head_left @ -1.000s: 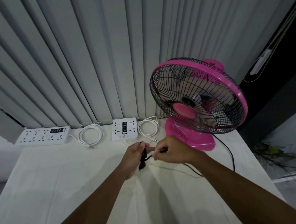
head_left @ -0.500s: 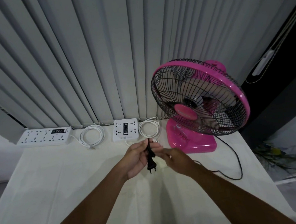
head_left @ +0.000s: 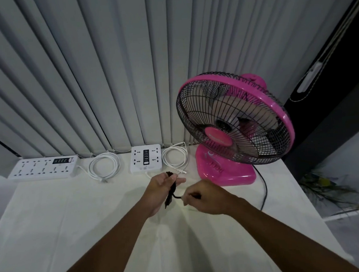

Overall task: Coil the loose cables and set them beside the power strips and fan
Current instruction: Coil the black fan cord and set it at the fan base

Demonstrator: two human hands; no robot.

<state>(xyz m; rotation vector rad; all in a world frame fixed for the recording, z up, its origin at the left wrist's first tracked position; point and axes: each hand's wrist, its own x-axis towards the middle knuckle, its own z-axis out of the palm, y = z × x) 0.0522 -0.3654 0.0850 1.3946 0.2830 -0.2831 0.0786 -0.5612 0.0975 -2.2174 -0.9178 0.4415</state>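
Observation:
A pink fan (head_left: 235,129) stands at the back right of the white table (head_left: 74,224). Its black cable (head_left: 264,190) runs from the base along the table to my hands. My left hand (head_left: 160,189) grips folded loops of that cable, with the black plug (head_left: 168,200) hanging below the palm. Just to its right, my right hand (head_left: 206,197) pinches the same cable. A long white power strip (head_left: 42,168) and its coiled white cord (head_left: 104,165) lie at the back left. A square white power strip (head_left: 146,158) lies at the back centre, its coiled cord (head_left: 174,157) beside it.
Grey vertical blinds (head_left: 106,77) hang right behind the table's far edge. The table's right edge runs close past the fan, with a dark wall panel (head_left: 331,104) and a floor plant (head_left: 326,187) beyond it.
My right hand has moved right and toward me, drawing cable across, then back to the left hand. The slack black loop on the table right of the fan has shortened.

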